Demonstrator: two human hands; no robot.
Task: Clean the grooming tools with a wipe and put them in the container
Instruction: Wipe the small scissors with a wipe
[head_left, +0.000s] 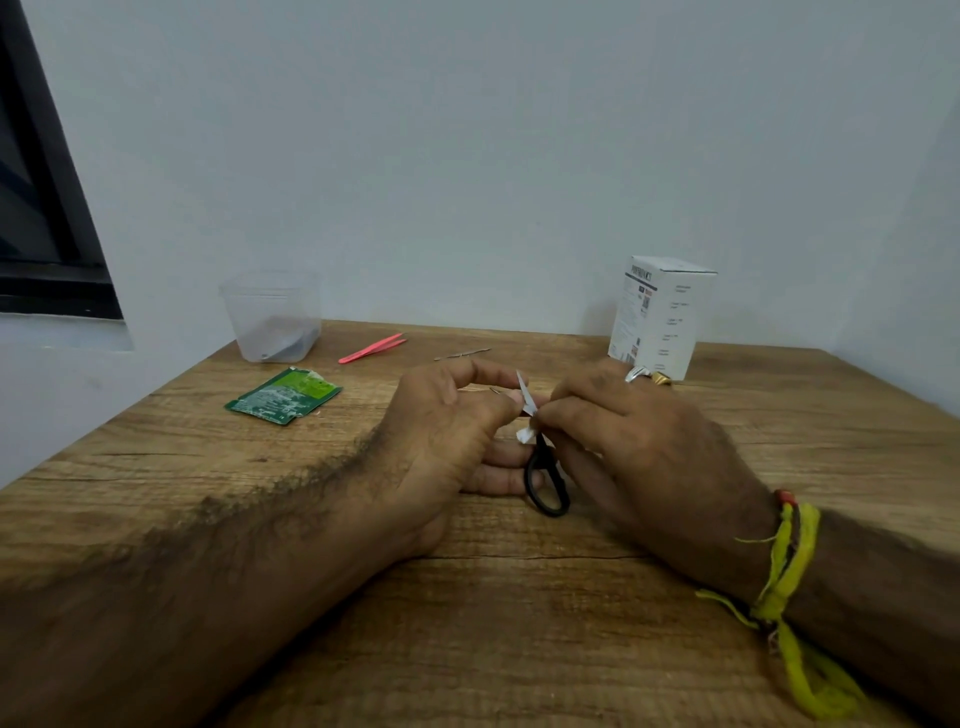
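Resting both forearms on the table (519, 649), we see a box (660, 317) far right and a cup (272, 317) far left. Our left hand (441, 441) pinches the scissors (543, 478) at centre; our right hand (623, 441) pinches a wipe (525, 434) on the blade. Packet (283, 396), tweezers (371, 349) lie beyond.

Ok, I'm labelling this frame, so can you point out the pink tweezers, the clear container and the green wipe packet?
pink tweezers (372, 348): head view, middle of the two arms.
clear container (249, 317): head view, bare front wall.
green wipe packet (283, 396): head view, centre of the printed face.
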